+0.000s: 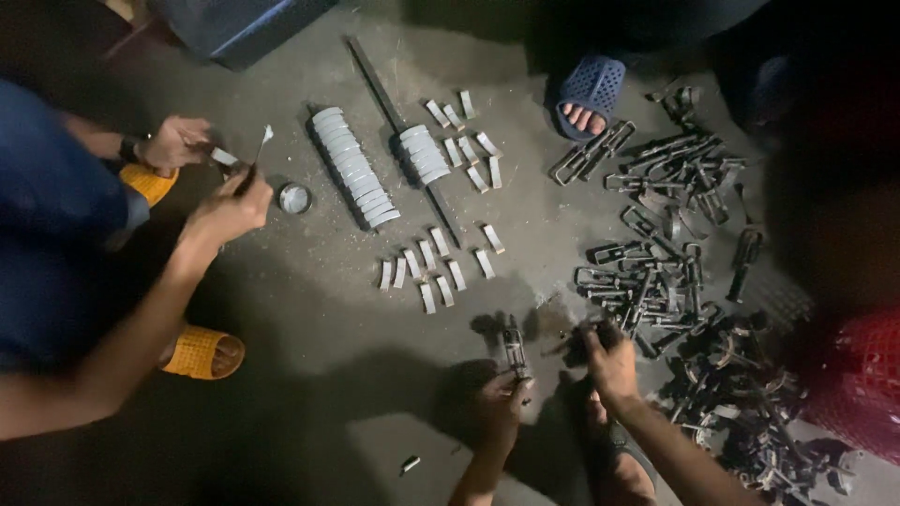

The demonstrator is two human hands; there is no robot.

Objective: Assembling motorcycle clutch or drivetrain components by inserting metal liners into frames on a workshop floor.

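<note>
Your left hand (502,398) is closed around a small dark metal clamp (513,347), held upright just above the concrete floor (309,319). Your right hand (609,361) is closed on another dark metal part (578,345) at the near edge of the pile of dark metal clamps (675,272); the part is too dark to make out in detail. The two hands sit near each other, apart, with the pile spreading to the right and toward the red crate (858,384). Ahead of your hands, short pale metal strips (427,272) lie in loose rows on the floor, and two curved stacks of pale strips (354,167) rest against a long dark bar (403,136). A small round tin (294,198) stands just left of the stacks. At the left, a co-worker in yellow sandals (202,351) holds a thin brush (258,155) in one hand (230,211) and a pale strip in the other hand (176,141). A foot in a blue sandal (589,94) rests at the top, beside a pair of linked clamps (592,150). One small loose piece (410,464) lies on the floor near your left forearm.
</note>
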